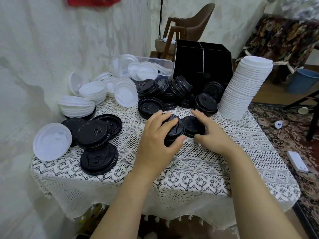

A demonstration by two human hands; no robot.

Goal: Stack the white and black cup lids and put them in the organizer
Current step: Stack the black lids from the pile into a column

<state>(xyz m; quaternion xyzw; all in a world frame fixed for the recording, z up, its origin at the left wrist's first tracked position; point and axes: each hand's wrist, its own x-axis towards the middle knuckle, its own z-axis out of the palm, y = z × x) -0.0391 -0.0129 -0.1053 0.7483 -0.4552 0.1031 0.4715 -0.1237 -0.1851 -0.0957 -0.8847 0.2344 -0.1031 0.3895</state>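
Now, from the head view, your left grip is curled over a short black stack near the middle of the tabletop, fingers across the top and thumb at the near rim. Your right grip pinches a single black lid between thumb and fingers, just beside that stack and touching it or nearly so. By my reading you are about to seat this lid on the stack.

The organizer stands at the far edge, behind a heap of black lids; its compartments are too dark to tell what they hold. More black lids lie loose at your left, and the white lids spill out of a clear tub.

Mind the white tower at your right. It leans, and it stands close to your right forearm; a wide swing of that arm could knock it over the edge. If the lid goes on tilted, it will likely not nest, and the stack may slide apart when you lift it. The lace cloth could also catch a rim if you drag rather than lift.
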